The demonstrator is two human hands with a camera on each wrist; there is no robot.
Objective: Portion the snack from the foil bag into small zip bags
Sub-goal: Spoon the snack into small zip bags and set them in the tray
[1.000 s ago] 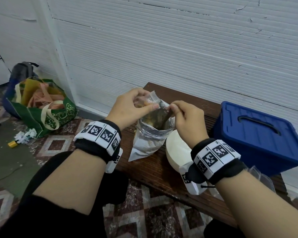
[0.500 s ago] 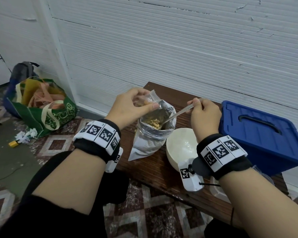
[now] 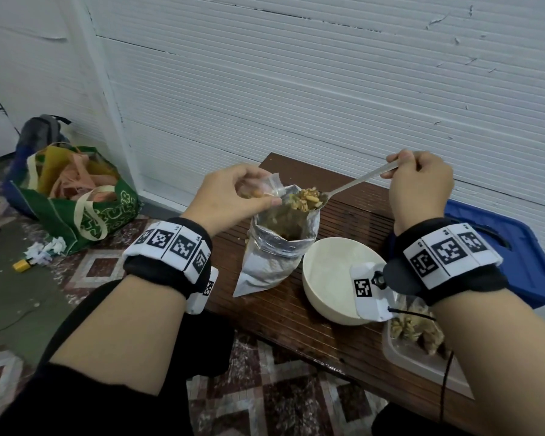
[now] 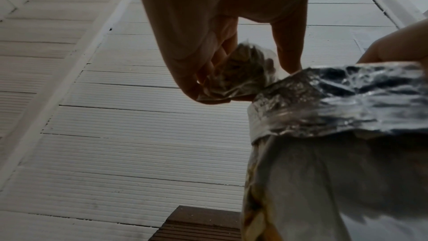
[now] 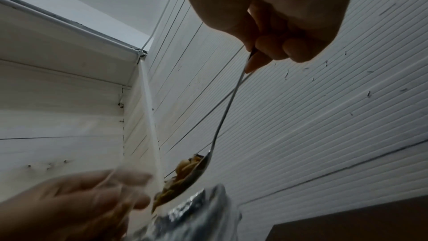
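A silver foil bag stands open on the brown bench. My left hand pinches a small clear zip bag with some snack in it, right beside the foil bag's mouth. My right hand grips the handle of a metal spoon. The spoon's bowl, heaped with snack mix, hovers over the foil bag's mouth next to the zip bag.
A white bowl sits right of the foil bag. A clear tub with filled zip bags lies at the near right, a blue lidded box behind it. On the floor at left stand a green tote and a backpack.
My right hand has drawn back up and to the right, lifting the spoon out of the foil bag with a heap of snack. The left hand has stayed put with the zip bag.
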